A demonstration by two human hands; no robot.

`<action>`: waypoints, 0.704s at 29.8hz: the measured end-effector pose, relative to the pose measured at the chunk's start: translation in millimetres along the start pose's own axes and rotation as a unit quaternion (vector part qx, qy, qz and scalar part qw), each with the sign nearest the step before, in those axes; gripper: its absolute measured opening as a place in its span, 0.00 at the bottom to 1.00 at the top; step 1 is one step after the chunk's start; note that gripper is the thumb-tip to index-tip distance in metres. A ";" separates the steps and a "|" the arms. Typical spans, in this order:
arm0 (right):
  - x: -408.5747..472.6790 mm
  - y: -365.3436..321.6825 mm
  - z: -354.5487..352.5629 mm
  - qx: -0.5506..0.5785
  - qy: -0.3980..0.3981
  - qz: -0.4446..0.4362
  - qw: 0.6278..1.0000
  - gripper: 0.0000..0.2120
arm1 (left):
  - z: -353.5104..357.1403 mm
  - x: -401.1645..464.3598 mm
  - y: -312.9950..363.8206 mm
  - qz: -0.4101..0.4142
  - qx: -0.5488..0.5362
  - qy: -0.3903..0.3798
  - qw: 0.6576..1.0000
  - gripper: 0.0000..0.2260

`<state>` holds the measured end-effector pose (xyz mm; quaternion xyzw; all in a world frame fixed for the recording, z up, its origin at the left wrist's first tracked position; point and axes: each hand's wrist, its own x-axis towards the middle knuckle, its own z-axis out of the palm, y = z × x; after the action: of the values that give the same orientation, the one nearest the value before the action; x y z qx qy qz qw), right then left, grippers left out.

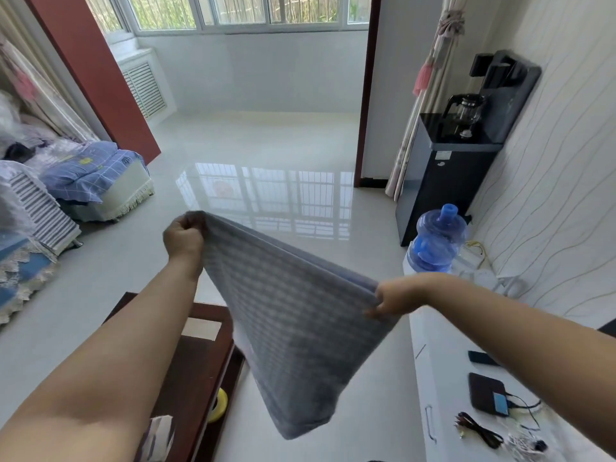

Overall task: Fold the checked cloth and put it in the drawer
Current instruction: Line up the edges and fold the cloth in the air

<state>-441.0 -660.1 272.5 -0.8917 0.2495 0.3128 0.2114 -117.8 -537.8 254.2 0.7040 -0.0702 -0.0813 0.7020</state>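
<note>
The grey-blue checked cloth point(293, 321) hangs doubled over in the air above the floor, its folded top edge stretched between my hands. My left hand point(183, 236) is shut on the upper left corner, held higher and farther out. My right hand point(395, 296) pinches the upper right corner, lower and nearer the white cabinet. The cloth's bottom corner droops toward me. A white drawer front with a handle point(430, 423) shows on the cabinet at right; it looks closed.
A dark wooden table point(200, 368) with a yellow tape roll point(218, 405) lies below my left arm. The white cabinet top point(446, 368) carries a dark device, cables and a blue water bottle point(440, 238). A black water dispenser point(443, 175) stands behind. Bedding is piled at left.
</note>
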 end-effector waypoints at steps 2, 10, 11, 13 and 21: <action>5.5 27.9 -12.7 -0.039 0.071 0.046 0.996 0.15 | -10.7 2.0 -18.1 -0.007 0.059 -0.046 0.997 0.14; 24.9 60.8 16.5 -0.354 0.357 -0.135 0.854 0.11 | -37.7 6.4 -52.9 -0.077 0.136 -0.013 0.988 0.11; 26.9 65.7 18.5 -0.354 0.373 -0.133 0.847 0.13 | -37.9 4.2 -53.1 -0.076 0.135 -0.012 0.988 0.11; 26.1 65.0 22.9 -0.350 0.404 -0.176 0.826 0.11 | -37.4 3.8 -51.5 -0.076 0.127 -0.003 0.989 0.11; 22.2 70.1 24.6 -0.188 0.476 -0.009 0.859 0.28 | -47.5 6.3 -29.3 -0.068 -0.011 -0.160 0.985 0.12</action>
<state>-477.5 -709.1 224.7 -0.9569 0.2484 -0.1101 -0.1024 -102.0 -492.6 224.8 0.6772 -0.1327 -0.2417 0.6821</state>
